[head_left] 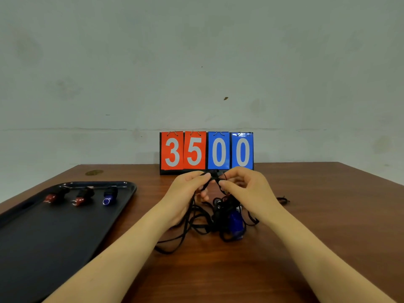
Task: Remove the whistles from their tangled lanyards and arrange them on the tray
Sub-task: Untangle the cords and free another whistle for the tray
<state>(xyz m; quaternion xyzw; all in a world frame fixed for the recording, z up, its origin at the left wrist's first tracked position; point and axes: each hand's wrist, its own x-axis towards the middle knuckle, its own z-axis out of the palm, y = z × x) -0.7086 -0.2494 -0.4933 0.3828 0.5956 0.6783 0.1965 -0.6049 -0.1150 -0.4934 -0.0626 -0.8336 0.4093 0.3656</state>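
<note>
On the left of the counter [306, 248] lies a dark tray [43, 248] with two red whistles [56, 196] [84, 196] and one blue whistle [110, 195] in a row. The left hand [185, 189] pinches a black cord of the tangled lanyards [196, 224]. The right hand [247, 189] pinches the same knot from the other side. A blue whistle in the tangle [236, 221] hangs under the right hand. A scoreboard [206, 150] stands behind the hands.
</note>
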